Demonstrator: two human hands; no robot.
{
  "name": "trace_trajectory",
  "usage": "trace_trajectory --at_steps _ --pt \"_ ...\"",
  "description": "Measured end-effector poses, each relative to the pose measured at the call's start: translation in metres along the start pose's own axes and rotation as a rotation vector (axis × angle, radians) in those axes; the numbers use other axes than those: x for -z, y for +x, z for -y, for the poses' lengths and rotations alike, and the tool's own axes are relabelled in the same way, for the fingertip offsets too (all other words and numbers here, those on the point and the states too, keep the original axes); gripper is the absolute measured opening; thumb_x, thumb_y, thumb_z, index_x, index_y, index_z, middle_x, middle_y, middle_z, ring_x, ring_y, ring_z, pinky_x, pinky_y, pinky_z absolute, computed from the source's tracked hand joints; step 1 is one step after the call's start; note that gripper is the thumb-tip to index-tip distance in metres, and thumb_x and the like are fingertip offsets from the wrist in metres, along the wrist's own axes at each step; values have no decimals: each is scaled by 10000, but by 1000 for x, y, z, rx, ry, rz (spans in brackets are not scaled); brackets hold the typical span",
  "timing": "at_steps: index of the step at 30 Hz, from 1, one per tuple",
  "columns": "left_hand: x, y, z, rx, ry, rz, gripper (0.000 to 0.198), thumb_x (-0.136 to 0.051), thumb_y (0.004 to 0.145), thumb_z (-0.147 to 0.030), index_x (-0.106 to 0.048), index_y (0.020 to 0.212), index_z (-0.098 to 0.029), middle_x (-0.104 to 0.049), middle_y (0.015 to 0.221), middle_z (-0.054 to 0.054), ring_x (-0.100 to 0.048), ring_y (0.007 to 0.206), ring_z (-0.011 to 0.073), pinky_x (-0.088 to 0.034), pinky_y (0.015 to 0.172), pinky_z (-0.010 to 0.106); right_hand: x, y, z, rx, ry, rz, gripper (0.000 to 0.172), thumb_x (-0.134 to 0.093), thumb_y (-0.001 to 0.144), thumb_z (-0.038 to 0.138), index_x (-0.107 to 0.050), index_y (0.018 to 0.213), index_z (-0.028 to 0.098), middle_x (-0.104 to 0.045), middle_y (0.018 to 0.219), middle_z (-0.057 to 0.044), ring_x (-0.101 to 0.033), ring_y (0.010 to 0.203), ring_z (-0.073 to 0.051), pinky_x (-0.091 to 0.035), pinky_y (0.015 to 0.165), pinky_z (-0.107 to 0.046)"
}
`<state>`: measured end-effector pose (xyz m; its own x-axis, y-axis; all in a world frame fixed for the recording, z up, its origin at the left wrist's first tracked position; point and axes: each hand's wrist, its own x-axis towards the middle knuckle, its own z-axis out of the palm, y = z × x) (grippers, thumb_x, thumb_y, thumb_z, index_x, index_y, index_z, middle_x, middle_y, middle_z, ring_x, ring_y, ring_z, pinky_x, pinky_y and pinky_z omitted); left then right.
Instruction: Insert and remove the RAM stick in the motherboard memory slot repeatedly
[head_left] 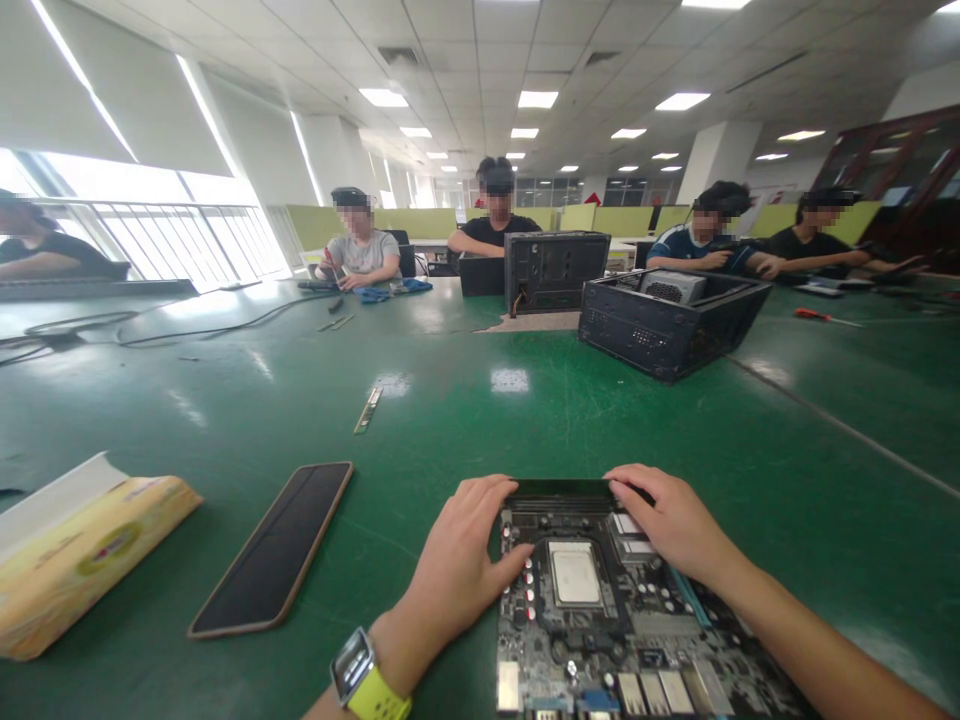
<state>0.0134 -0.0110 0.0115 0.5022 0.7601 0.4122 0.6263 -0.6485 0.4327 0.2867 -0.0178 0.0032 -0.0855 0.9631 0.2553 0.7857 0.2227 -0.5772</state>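
A black motherboard (637,597) lies on the green tabletop in front of me, with a silver processor (576,574) seated in its socket. My left hand (466,550) grips the board's far left corner, fingertips at the edge and thumb over the row of capacitors. At the far right corner my right hand (667,515) has its fingers and thumb closed around the edge. Between my fingertips runs a dark upright strip (562,488) beside the memory slots; it looks like a memory module, but its face is hard to make out.
Left of the board lie a phone (276,550) and a tissue pack (97,555). Farther off are a loose memory stick (368,410), an open computer case (660,325), a second case (555,270) and a red screwdriver (814,315). Several people sit around the table.
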Motion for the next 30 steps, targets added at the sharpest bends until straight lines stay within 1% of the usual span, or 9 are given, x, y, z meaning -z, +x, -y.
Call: trace_trajectory --at_steps 7,16,21,24,27,29,30 --pt "2 0 -1 21 6 11 496 -682 738 -235 -488 1193 -194 -557 1227 97 -492 1140 268 -434 971 458 1 0 1 5 -5 1 282 -428 892 344 -675 959 224 -696 1003 -33 -598 953 -208 -433 873 -363" --pt "0 1 0 18 -20 20 432 -673 743 -211 -500 1139 -204 -549 1217 88 -485 1140 258 -424 979 443 4 -2 8 13 -6 4 283 -435 878 354 -683 946 237 -700 991 -33 -609 939 -214 -445 863 -375" --pt "-1 0 1 21 -30 22 418 -674 741 -204 -502 1121 -204 -548 1211 87 -481 1141 255 -419 984 441 2 -1 9 -7 -18 22 272 -450 872 355 -674 962 230 -694 1010 -36 -602 955 -217 -440 875 -383" --pt "0 -1 0 12 -45 12 421 -673 735 -196 -501 1118 -205 -544 1218 88 -479 1150 254 -420 983 431 3 0 7 -43 -18 23 276 -477 862 369 -655 1013 221 -683 1047 -39 -595 977 -218 -435 889 -381" --pt "3 -1 -3 -16 -67 -38 385 -639 759 -192 -502 1119 -207 -538 1226 87 -481 1152 244 -417 985 417 13 -2 17 -69 -27 -41 288 -502 856 386 -629 1052 218 -666 1082 -49 -582 1006 -222 -433 888 -376" --pt "7 0 -5 -33 -70 -131 329 -592 788 -174 -509 1105 -202 -539 1213 88 -481 1150 236 -407 990 412 19 -9 35 -20 -61 -98 248 -503 862 379 -629 1009 223 -666 1048 -48 -577 990 -216 -435 862 -364" --pt "8 0 -6 -35 -65 -190 303 -573 797 -164 -514 1093 -197 -543 1202 90 -481 1146 235 -402 990 414 19 -15 48 31 -85 -103 218 -496 871 369 -633 963 226 -670 1003 -44 -582 959 -209 -438 837 -352"
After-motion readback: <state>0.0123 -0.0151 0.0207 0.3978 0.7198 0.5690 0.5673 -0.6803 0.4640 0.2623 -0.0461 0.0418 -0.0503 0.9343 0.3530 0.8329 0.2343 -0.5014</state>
